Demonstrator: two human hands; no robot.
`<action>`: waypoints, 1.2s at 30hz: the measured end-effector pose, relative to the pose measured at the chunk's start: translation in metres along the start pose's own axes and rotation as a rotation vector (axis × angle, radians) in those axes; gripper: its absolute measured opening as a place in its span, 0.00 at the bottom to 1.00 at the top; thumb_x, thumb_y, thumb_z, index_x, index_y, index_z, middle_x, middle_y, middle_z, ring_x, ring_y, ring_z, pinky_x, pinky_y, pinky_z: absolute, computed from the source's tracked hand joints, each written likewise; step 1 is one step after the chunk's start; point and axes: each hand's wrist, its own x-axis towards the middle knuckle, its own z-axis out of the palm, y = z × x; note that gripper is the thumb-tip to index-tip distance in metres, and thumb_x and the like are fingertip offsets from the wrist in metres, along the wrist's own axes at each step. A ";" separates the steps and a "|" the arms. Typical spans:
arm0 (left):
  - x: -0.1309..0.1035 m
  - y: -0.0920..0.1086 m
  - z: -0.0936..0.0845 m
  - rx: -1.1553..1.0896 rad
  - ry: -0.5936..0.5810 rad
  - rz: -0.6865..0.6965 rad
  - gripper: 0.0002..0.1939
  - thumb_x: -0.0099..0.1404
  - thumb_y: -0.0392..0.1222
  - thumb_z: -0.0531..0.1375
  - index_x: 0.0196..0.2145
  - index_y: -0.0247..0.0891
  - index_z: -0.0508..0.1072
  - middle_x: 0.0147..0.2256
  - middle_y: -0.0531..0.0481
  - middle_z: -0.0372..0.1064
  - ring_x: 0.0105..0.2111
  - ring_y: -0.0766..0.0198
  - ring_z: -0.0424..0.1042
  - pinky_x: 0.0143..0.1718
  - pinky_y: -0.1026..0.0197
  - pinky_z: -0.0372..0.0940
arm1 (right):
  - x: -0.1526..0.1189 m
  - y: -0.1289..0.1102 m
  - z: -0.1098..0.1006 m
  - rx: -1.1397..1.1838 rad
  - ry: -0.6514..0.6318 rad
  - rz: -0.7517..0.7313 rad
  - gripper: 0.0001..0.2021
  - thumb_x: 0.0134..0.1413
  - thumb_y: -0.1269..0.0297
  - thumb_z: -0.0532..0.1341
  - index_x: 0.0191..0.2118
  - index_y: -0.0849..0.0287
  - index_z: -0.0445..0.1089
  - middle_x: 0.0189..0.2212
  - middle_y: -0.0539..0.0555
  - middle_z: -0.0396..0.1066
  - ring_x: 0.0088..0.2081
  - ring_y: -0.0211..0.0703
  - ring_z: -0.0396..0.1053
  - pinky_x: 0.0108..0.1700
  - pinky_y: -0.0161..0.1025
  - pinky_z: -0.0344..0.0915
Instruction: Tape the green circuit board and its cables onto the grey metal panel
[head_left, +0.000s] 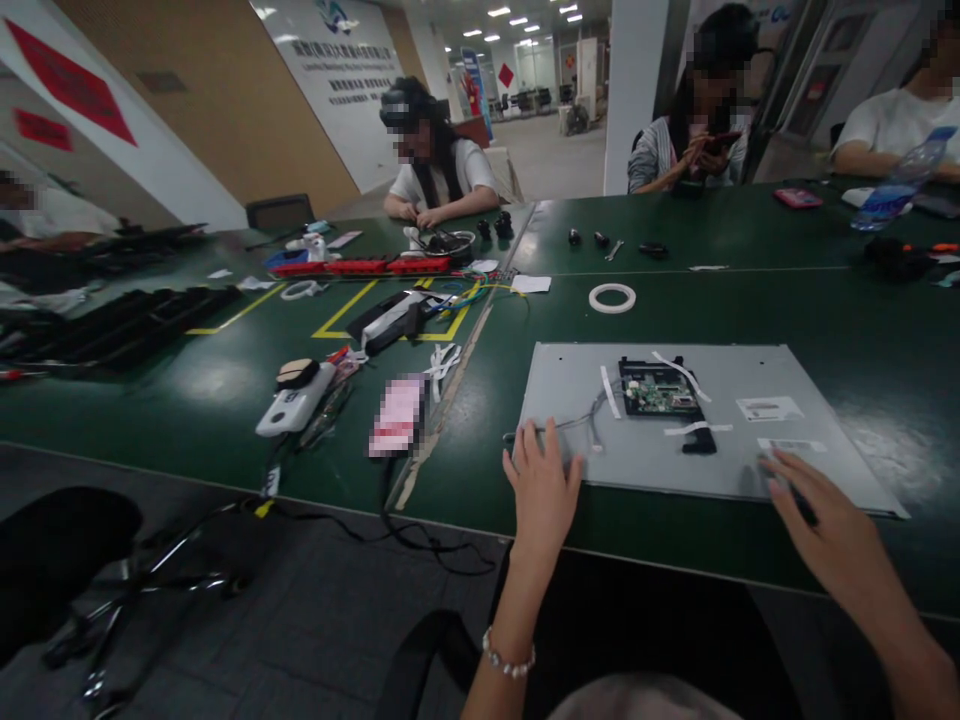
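Note:
A flat grey metal panel (720, 375) lies on the green table in front of me. Taped to it with white strips is a green circuit board (660, 390) in a black frame. A thin grey cable (581, 418) runs from the board toward the panel's left edge. My left hand (541, 480) rests at that left edge with fingers spread, close to the cable's end. Over the panel's lower right is my right hand (821, 505), slightly blurred, its fingers stretched out. A dark patch shows beside its fingers; I cannot tell whether it is an object or a shadow.
A white tape roll (612, 298) lies behind the panel. To the left are a pink phone-like item (397, 415), a white device (296, 400), white strips (442, 368) and a red power strip (360, 266). A wrench (615, 250) lies farther back. Several people sit around the table.

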 end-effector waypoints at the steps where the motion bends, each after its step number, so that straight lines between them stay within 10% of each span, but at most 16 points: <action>1: 0.000 -0.002 0.002 0.031 -0.015 0.011 0.27 0.67 0.44 0.53 0.62 0.35 0.55 0.62 0.34 0.52 0.63 0.44 0.51 0.59 0.36 0.51 | 0.000 0.004 0.006 -0.044 -0.031 -0.028 0.24 0.61 0.49 0.48 0.55 0.55 0.65 0.59 0.56 0.60 0.60 0.53 0.58 0.60 0.53 0.56; 23: 0.002 -0.019 0.005 -0.393 0.115 -0.019 0.23 0.68 0.42 0.52 0.60 0.39 0.56 0.64 0.40 0.46 0.67 0.51 0.37 0.64 0.42 0.46 | 0.033 0.027 -0.002 -0.308 -0.239 -0.316 0.36 0.53 0.40 0.54 0.65 0.49 0.55 0.65 0.53 0.50 0.64 0.59 0.48 0.61 0.62 0.49; 36: 0.002 -0.024 0.006 -0.559 0.131 -0.062 0.19 0.69 0.43 0.53 0.56 0.41 0.61 0.61 0.42 0.54 0.65 0.54 0.47 0.65 0.46 0.48 | -0.035 0.078 -0.035 -0.391 -0.216 -0.236 0.27 0.58 0.47 0.47 0.62 0.42 0.59 0.65 0.50 0.50 0.64 0.60 0.48 0.55 0.63 0.58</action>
